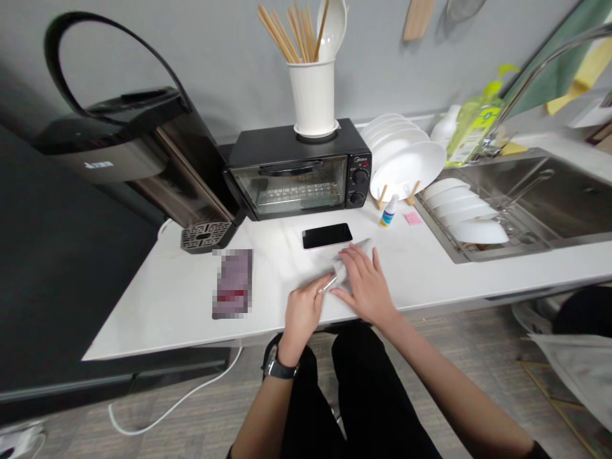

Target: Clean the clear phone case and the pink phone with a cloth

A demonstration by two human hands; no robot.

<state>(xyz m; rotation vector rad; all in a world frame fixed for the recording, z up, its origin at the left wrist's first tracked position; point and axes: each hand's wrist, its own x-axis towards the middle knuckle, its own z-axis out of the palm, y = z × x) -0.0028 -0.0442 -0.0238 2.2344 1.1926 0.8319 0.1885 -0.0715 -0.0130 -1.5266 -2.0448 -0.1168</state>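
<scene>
Left hand (303,309) and right hand (366,284) are meeting at a pale cloth (340,271), six o'clock of a dark phone (327,236).

Left is gripping a slim, shiny object (327,285); right is clasping the cloth. On the worktop (157,306), a small bottle (388,213) is standing at one o'clock.

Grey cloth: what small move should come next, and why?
Perhaps the right hand should draw the grey cloth along the slim shiny item, since the left hand holds its near end and the cloth sits at its far end.
</scene>
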